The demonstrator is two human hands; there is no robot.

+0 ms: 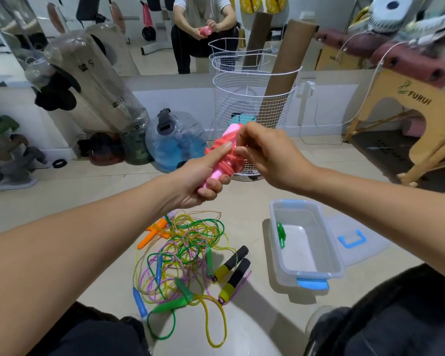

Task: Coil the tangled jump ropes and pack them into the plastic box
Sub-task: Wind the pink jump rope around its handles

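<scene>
Both hands worked over a pale tiled floor: the left hand gripped the pink jump rope by its handles, the right hand pinching its wound cord. Below lay the tangled jump ropes beside the plastic box, a white wire basket standing against the mirrored wall.

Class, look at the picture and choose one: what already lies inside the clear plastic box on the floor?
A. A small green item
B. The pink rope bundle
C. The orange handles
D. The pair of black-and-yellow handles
A: only a small green item lies inside the plastic box; the pink rope bundle is in both hands, and the other handles are on the floor.
</scene>
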